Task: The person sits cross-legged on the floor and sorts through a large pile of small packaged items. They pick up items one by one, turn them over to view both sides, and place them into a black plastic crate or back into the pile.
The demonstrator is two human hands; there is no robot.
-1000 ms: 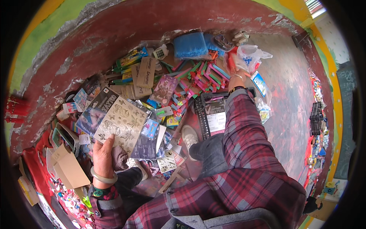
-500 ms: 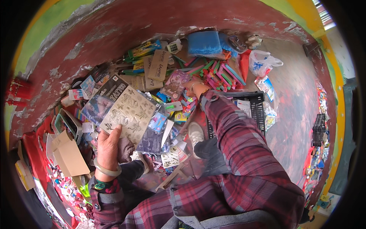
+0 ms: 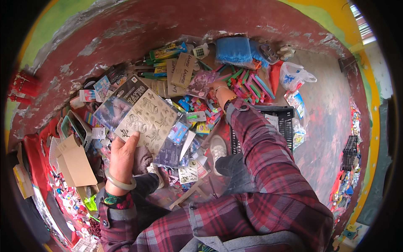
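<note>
My left hand (image 3: 121, 161) is closed on the lower edge of a packaged temporary tattoo sheet (image 3: 153, 117), thumb on top and the other fingers hidden beneath. Pale with dark line drawings, the sheet has a black header and overlaps a glossy picture pack (image 3: 111, 111) on its left. Reaching far forward, my right hand (image 3: 220, 90) is at the right edge of a purple picture pack (image 3: 199, 86) and appears to grip it; its fingertips are partly hidden. Small colourful pieces (image 3: 214, 107) lie just below that hand.
A black plastic crate (image 3: 285, 122) stands beside my right forearm. Beyond it are a white plastic bag (image 3: 294, 75) and a blue wrapped bundle (image 3: 233, 50). Cardboard boxes (image 3: 75, 161) and baskets (image 3: 77, 128) crowd the left. My shoe (image 3: 218, 151) is on the floor between piles.
The view has shifted a little, so most things sit farther right. My right hand and the purple pack have moved slightly away from me. The left hand keeps its hold.
</note>
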